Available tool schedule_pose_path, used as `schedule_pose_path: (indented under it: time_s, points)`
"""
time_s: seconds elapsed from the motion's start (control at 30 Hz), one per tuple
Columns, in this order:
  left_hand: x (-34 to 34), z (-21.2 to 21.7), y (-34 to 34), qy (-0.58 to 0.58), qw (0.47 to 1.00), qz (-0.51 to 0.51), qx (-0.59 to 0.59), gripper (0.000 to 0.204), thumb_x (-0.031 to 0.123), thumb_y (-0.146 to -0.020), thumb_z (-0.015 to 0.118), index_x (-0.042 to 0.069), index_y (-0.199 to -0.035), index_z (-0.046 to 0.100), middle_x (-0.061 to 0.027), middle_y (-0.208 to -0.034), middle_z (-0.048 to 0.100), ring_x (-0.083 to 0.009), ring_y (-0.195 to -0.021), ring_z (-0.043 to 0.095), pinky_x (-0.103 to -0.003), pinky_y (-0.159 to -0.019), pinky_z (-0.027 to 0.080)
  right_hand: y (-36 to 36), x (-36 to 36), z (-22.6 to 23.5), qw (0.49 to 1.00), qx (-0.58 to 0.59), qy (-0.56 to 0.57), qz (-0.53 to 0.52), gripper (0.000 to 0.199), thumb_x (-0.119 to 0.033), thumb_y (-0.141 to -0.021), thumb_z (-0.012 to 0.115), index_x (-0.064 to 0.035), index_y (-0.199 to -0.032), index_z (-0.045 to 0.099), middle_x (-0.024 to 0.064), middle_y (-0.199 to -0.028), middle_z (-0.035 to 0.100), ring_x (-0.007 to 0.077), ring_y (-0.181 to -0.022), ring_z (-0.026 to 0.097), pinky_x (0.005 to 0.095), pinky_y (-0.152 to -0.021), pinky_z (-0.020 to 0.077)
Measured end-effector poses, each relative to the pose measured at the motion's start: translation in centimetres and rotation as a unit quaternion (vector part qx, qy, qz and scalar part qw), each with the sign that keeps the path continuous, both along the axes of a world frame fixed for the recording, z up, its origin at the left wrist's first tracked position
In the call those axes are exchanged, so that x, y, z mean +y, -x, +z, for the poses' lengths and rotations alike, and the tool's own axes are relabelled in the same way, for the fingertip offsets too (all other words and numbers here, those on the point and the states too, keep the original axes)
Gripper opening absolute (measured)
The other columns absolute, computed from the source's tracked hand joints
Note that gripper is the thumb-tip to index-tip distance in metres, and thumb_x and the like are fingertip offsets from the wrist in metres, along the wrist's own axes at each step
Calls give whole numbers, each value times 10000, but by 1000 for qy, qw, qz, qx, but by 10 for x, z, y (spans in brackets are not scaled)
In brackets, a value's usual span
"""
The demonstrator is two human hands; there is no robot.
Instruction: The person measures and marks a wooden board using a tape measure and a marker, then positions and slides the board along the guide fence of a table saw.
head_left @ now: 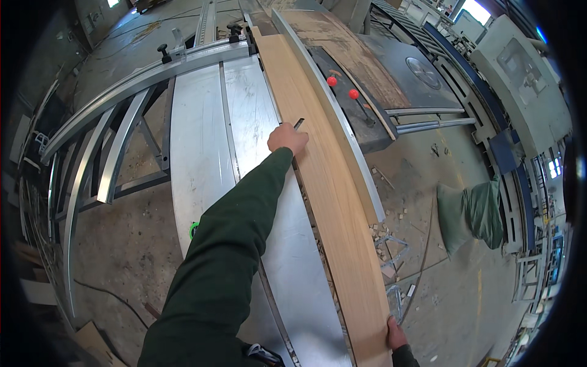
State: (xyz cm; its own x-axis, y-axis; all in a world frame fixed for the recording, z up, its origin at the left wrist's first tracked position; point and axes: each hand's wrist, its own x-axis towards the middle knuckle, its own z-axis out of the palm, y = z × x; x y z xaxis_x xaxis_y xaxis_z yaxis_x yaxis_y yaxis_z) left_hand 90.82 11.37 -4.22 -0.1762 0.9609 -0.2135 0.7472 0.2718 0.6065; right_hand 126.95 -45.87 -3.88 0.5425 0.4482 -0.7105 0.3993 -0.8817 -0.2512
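Observation:
A long light-brown wooden board (327, 177) lies lengthwise on a table saw, between the silver sliding table (199, 128) and the metal rip fence (333, 110). My left hand (288, 139), in a dark green sleeve, is closed at the board's left edge, well up its length. A short, thin dark piece (299, 124) sticks out beyond the knuckles; whether the hand holds it, I cannot tell. At the board's near end, my right hand (396, 335) grips its right edge, partly hidden by the wood.
A crosscut fence (147, 76) with black knobs spans the left. Two red knobs (342, 87) stand right of the rip fence. A green-rimmed object (194, 230) peeks out beside my sleeve. Offcuts (388, 248) litter the floor near a green sack (468, 214). A large machine (516, 79) stands right.

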Motion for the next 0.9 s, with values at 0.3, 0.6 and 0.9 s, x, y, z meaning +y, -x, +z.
schedule_pose_path:
  time_s: [0.3,0.6,0.9]
  points:
    - [31,-2,11,-35,999,21,9,413,314,-728,693,25,-1017,753,-181,-1020,752,-363,-979,728,-437,-848,575,0,21,-17,996,64,-58,-11,1028,-773,-980,353,181,-1276,597,296,-1229,669,296,-1230,594,392,-1072,432]
    - [-13,-5,8,-42,999,-1,-11,472,412,-764,705,-28,-930,756,-239,-999,749,-389,-958,731,-455,-833,581,-9,-29,-13,992,52,-115,-3,1022,-773,-974,379,177,-1283,599,288,-1241,672,287,-1249,593,382,-1072,433]
    - [-164,5,8,11,988,-10,-153,695,552,-765,746,-75,-1052,658,-215,-916,737,-347,-880,735,-444,-809,564,-8,-217,4,1000,22,4,-1,905,-686,-1019,374,117,-1410,524,350,-1438,533,395,-1417,462,426,-1180,339]
